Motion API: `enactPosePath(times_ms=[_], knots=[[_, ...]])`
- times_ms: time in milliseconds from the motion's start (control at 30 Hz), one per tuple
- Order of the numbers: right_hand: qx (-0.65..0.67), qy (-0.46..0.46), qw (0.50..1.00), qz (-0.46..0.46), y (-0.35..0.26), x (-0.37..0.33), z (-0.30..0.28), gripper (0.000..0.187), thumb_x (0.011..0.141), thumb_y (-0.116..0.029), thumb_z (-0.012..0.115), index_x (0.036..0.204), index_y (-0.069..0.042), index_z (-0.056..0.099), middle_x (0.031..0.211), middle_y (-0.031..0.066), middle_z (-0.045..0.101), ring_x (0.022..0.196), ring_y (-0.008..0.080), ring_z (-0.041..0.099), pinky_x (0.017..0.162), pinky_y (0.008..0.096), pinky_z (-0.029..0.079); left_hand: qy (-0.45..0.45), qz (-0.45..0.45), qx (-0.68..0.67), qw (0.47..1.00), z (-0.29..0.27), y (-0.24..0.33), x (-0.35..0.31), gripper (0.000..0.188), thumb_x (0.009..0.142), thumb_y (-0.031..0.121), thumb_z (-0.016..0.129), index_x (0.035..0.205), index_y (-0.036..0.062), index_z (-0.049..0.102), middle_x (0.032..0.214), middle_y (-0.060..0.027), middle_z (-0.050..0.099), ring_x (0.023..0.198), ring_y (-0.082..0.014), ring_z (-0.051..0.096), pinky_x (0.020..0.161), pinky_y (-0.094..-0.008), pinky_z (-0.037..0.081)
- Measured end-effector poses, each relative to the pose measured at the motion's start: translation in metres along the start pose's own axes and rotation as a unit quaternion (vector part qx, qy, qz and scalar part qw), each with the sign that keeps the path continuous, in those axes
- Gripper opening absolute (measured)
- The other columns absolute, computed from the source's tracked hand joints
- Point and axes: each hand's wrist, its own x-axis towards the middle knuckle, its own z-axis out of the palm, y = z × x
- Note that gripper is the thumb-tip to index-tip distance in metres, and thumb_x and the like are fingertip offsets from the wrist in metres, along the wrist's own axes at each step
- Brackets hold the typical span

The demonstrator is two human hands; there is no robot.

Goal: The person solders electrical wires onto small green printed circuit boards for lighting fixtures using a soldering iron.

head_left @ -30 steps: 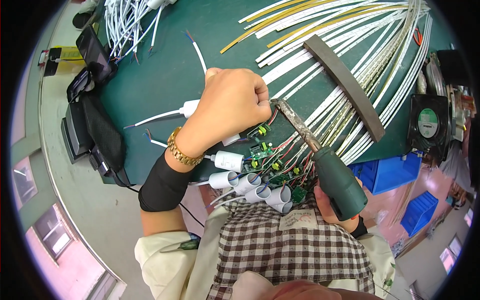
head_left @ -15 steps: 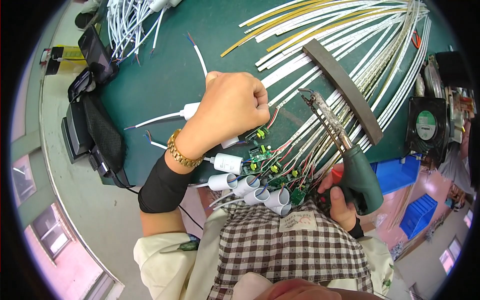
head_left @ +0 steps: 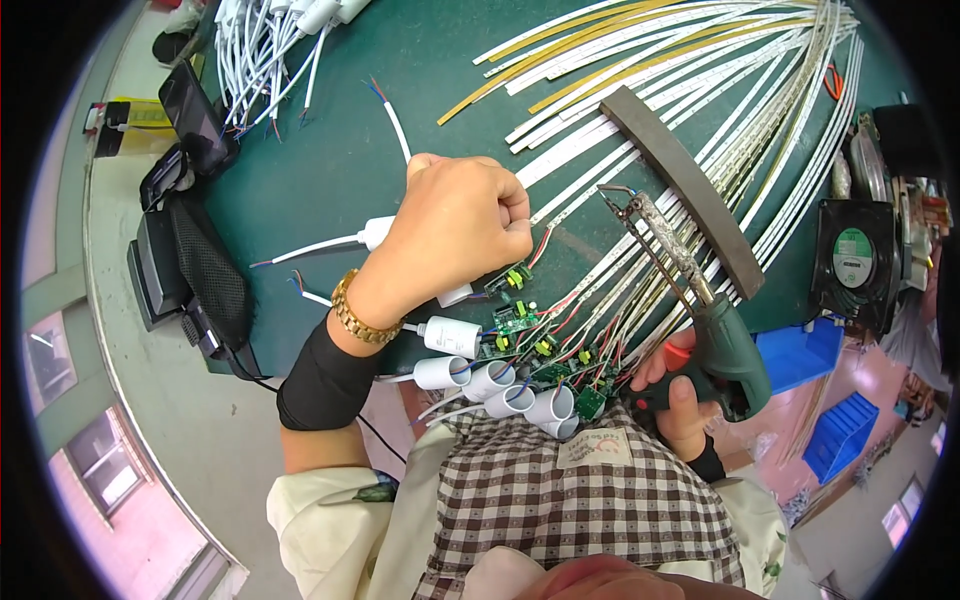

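Observation:
My left hand (head_left: 455, 220) is closed, knuckles up, over the white strips and wires at the middle of the green table. Its fingertips are hidden beneath, so what they pinch cannot be seen. A white cylindrical housing (head_left: 374, 233) with a white cable shows beside its wrist. My right hand (head_left: 684, 415) grips a dark green soldering gun (head_left: 735, 360), whose bent metal tip (head_left: 618, 192) points up and left over the table. Between the hands lie green circuit boards (head_left: 515, 318) with red and white wires, next to several white housings (head_left: 452, 337) along the near edge.
A curved dark bar (head_left: 685, 190) lies across a fan of white and yellow LED strips (head_left: 590, 70). White cables (head_left: 265, 55) are heaped at the far left, near a phone (head_left: 195, 115) on a stand. A black fan (head_left: 853, 258) and a blue bin (head_left: 842, 435) are at right.
The scene sits slightly lower in view, apart from small shifts of the boards and housings. My left hand stays closed at the same spot, and my right hand still grips the soldering gun.

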Motion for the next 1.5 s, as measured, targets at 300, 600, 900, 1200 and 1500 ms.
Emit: enactPosePath(times_ms=[300,600,900,1200,1500], knots=[[0.010,-0.004,1.000,-0.001,0.002,0.000,0.000,0.060,0.082,-0.041,0.073,0.116,-0.001,0.045,0.077,0.0080,0.054,0.061,0.0185,0.056,0.058,0.0314,0.051,0.025,0.019,-0.010,0.999,0.004,-0.006,0.001,0.008,0.065,0.009,0.067,0.062,0.0045,0.061,0.059,-0.0021,0.055,0.053,-0.0177,0.054,0.066,-0.0310,0.041],[0.022,-0.005,1.000,-0.017,0.006,0.001,-0.002,0.060,0.082,-0.040,0.073,0.118,-0.001,0.045,0.077,0.0076,0.054,0.062,0.0185,0.057,0.058,0.0310,0.051,0.007,0.013,0.012,1.000,-0.001,-0.001,0.001,0.008,0.068,0.010,0.063,0.062,0.0063,0.067,0.065,-0.0081,0.063,0.063,-0.0280,0.060,0.077,-0.0406,0.038],[0.029,-0.035,0.999,-0.024,0.011,0.004,-0.007,0.058,0.083,-0.039,0.071,0.119,-0.001,0.045,0.077,0.0078,0.054,0.063,0.0184,0.057,0.059,0.0302,0.050,-0.018,0.005,0.016,1.000,-0.005,-0.005,0.002,0.006,0.070,0.010,0.062,0.065,0.0072,0.066,0.066,-0.0065,0.064,0.065,-0.0274,0.061,0.076,-0.0399,0.038],[0.028,-0.065,0.995,-0.063,0.016,0.005,-0.013,0.051,0.088,-0.029,0.066,0.123,0.001,0.045,0.079,0.0092,0.055,0.065,0.0183,0.057,0.061,0.0299,0.050,-0.001,0.176,-0.041,0.984,-0.030,-0.022,-0.017,0.019,0.077,0.008,0.072,0.094,0.0032,0.064,0.083,-0.0080,0.060,0.077,-0.0236,0.060,0.072,-0.0345,0.047],[0.032,-0.086,0.993,-0.076,0.016,0.005,-0.011,0.049,0.088,-0.026,0.066,0.123,0.002,0.046,0.080,0.0100,0.055,0.066,0.0186,0.058,0.062,0.0302,0.051,0.057,0.042,0.000,0.997,0.003,-0.016,-0.047,0.013,0.079,0.008,0.069,0.091,0.0053,0.066,0.083,-0.0064,0.059,0.072,-0.0199,0.060,0.067,-0.0297,0.050]])
